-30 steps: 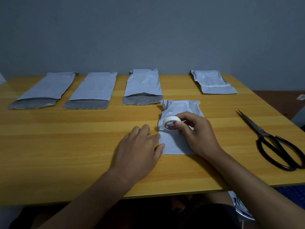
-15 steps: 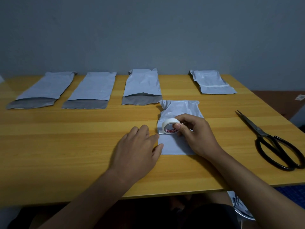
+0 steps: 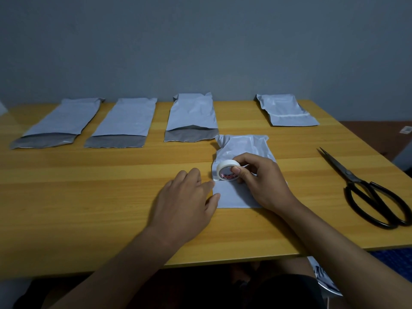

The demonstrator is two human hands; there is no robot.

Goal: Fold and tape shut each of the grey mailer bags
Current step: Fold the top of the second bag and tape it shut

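A person sits at a wooden table (image 3: 89, 197) against a grey wall, seen from above the hands. The right hand (image 3: 265, 184) pinches a small roll of white tape (image 3: 227, 170) between thumb and curled fingers, holding it on edge against a folded grey mailer bag (image 3: 240, 148) that lies flat in the middle of the table. The left hand (image 3: 185, 204) lies flat just beside the bag's left edge, fingers straight and close together, fingertips touching the bag near the tape's loose end. Compared with a second ago, the roll sits slightly closer to the left hand; the hands have otherwise barely shifted.

Along the far edge, three more mailer bags lie unfolded with dark open flaps toward the person: one at far left (image 3: 58, 123), one beside it (image 3: 124, 121), one in the centre (image 3: 191, 117). A fourth bag (image 3: 287, 110), folded with a strip of tape across it, lies far right. Black scissors (image 3: 365, 192) rest closed, well apart to the right.
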